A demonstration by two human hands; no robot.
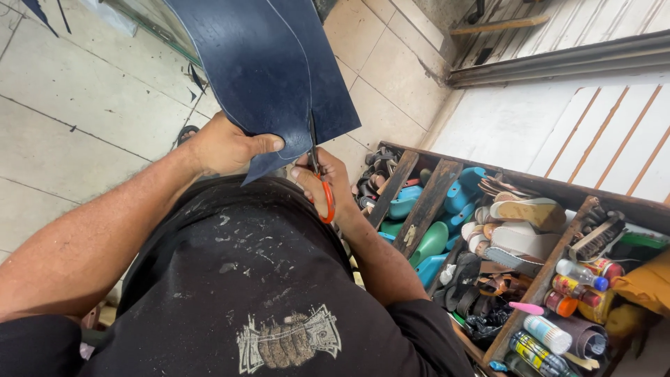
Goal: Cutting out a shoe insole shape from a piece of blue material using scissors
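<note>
A large sheet of dark blue leather with a pale drawn line hangs in front of me. My left hand pinches its lower edge, thumb on top. My right hand grips scissors with orange handles, and the blades point up into a cut in the sheet's lower edge. A slit runs up from the blades, splitting the sheet's bottom into two flaps.
To my right stands a dark wooden compartment box with teal shoe lasts, soles, a brush and several small bottles. Pale floor tiles lie below, and a white slatted wall is at the right.
</note>
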